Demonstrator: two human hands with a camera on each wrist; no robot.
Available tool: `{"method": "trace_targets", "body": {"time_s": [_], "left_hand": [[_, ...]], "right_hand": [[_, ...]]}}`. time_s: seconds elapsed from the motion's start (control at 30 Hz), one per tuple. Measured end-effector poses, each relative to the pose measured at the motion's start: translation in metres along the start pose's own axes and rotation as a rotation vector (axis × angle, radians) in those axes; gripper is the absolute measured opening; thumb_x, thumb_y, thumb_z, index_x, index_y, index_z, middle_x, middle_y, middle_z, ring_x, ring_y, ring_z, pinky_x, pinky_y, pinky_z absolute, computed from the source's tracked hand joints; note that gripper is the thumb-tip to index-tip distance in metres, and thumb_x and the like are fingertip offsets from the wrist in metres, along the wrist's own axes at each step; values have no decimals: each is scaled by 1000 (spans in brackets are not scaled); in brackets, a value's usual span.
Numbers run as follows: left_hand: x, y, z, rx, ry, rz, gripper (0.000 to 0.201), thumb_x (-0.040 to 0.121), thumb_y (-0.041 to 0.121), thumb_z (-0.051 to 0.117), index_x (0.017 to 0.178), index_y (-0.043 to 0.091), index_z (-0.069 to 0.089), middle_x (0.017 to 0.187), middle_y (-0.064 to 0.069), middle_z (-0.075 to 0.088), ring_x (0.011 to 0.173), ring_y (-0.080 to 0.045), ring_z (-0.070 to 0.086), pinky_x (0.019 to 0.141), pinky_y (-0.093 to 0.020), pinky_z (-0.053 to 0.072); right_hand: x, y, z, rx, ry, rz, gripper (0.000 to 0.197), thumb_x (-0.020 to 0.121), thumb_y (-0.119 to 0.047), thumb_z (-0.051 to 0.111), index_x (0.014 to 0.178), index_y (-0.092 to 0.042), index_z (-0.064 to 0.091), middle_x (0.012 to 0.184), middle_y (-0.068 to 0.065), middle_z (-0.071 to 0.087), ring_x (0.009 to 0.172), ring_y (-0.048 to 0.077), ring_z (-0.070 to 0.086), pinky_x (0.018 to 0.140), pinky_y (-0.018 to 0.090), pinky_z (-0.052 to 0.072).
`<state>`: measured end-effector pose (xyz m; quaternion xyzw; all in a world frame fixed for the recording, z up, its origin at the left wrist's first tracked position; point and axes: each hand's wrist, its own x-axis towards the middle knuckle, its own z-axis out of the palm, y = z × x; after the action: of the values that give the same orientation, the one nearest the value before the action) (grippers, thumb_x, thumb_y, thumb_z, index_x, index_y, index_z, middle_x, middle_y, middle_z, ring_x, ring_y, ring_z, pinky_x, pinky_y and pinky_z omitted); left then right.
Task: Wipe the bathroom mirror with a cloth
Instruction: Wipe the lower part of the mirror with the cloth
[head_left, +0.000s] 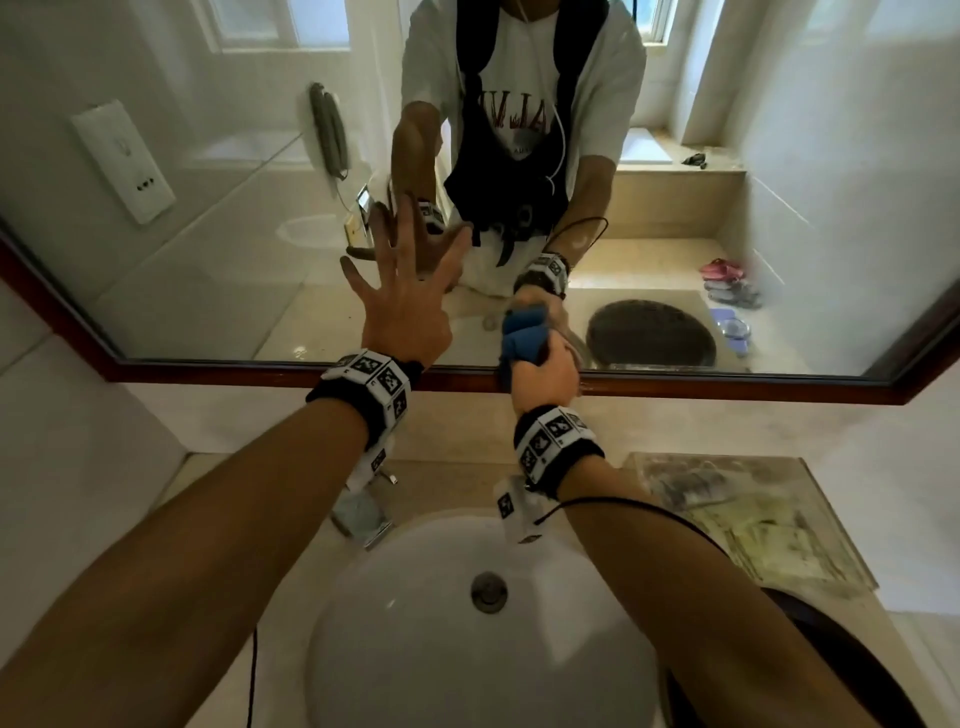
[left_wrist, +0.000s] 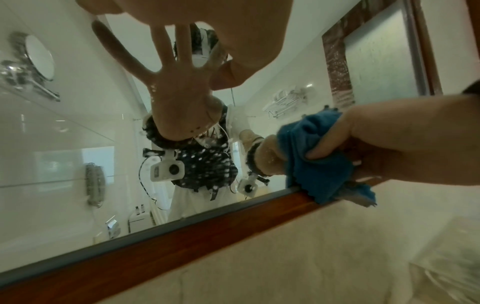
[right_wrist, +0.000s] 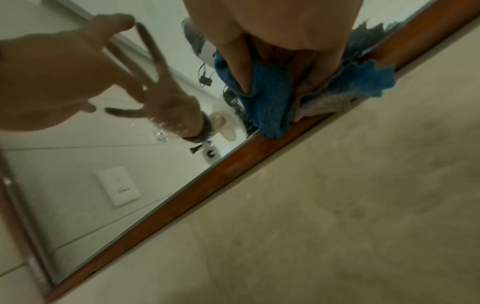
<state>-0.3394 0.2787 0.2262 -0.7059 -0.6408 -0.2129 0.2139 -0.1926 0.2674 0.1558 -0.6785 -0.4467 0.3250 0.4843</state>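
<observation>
- Right hand (head_left: 543, 364) fingers (left_wrist: 330, 144) clamped on a bunched blue cloth (head_left: 522, 332), pressed to the mirror (head_left: 234, 249) glass at its wooden bottom frame (head_left: 260, 375)
- Left hand (head_left: 402, 301) fingers (head_left: 384, 234) spread apart, flat on the glass beside the cloth
- Step: wiping the lower edge; next likely a sweep upward or sideways
- Below the frame, washbasin (head_left: 415, 649) and desk (head_left: 457, 426); the braced left hand blocks a leftward stroke
</observation>
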Motion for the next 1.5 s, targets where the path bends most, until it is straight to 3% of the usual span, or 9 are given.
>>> {"method": "trace_targets", "body": {"time_s": [0.17, 0.37, 0.5, 0.6, 0.77, 0.93, 1.07, 1.2, 1.5], "left_hand": [[0, -15, 4, 19, 12, 89, 104, 69, 6, 57, 153, 43, 7, 162, -20, -1, 147, -46, -1, 101, -79, 18], [4, -11, 8, -44, -37, 94, 107, 75, 17, 63, 152, 45, -6, 160, -15, -19, 145, -47, -13, 99, -84, 10], [3, -14, 6, -102, -25, 124, 92, 75, 25, 45, 152, 44, 0, 161, -16, -13, 146, -47, -8, 95, -83, 16], [0, -16, 5, -85, -9, 137, 98, 75, 22, 55, 152, 45, -1, 162, -16, -11, 146, -46, -7, 96, -82, 19], [-2, -18, 4, -77, -26, 139, 104, 75, 20, 67, 151, 47, 1, 161, -12, -18, 147, -44, -12, 97, -82, 17], [-1, -15, 4, -73, -74, 102, 113, 73, 18, 72, 151, 48, -4, 159, -11, -24, 145, -42, -19, 99, -83, 11], [-2, -14, 0, -79, -81, 84, 113, 74, 21, 72, 150, 49, -7, 159, -10, -24, 146, -41, -19, 101, -81, 10], [-5, -22, -3, -104, -82, 97, 109, 74, 14, 70, 152, 46, -1, 158, -12, -25, 147, -40, -18, 103, -79, 15], [-11, -83, -13, -90, -96, 66, 112, 73, 14, 72, 152, 45, -1, 157, -12, -28, 145, -44, -18, 104, -79, 12]], "right_hand": [[-19, -15, 48, -114, -45, -12, 61, 84, -7, 57, 143, -15, 44, 147, 12, 42, 132, 31, 44, 110, 33, 34], [-21, -16, 49, -106, 21, -35, 55, 83, -4, 57, 137, -11, 51, 139, 13, 53, 127, 30, 50, 107, 36, 40], [-13, -12, 40, -85, 62, 6, 54, 77, -2, 55, 131, -10, 57, 134, 12, 57, 126, 29, 51, 108, 39, 42], [-4, -2, 30, 22, 125, 47, 61, 71, -6, 50, 131, -14, 57, 132, 9, 59, 123, 25, 54, 107, 42, 44], [9, -7, -17, 182, 286, 174, 30, 76, -10, 49, 101, -23, 60, 102, 9, 64, 96, 30, 61, 90, 42, 53], [30, -11, -83, 206, 375, 193, 50, 82, -4, 46, 131, -14, 46, 112, 10, 57, 95, 25, 56, 83, 31, 46], [31, -13, -95, 292, 380, 129, 54, 76, 0, 49, 128, -13, 46, 107, 9, 58, 85, 20, 57, 67, 27, 45], [21, -27, -83, 339, 393, 43, 50, 85, -9, 53, 134, -19, 45, 110, 2, 56, 96, 19, 54, 86, 29, 42], [-5, -60, 0, 243, 344, -54, 46, 81, -24, 59, 124, -35, 49, 120, 2, 61, 105, 20, 58, 96, 42, 49]]}}
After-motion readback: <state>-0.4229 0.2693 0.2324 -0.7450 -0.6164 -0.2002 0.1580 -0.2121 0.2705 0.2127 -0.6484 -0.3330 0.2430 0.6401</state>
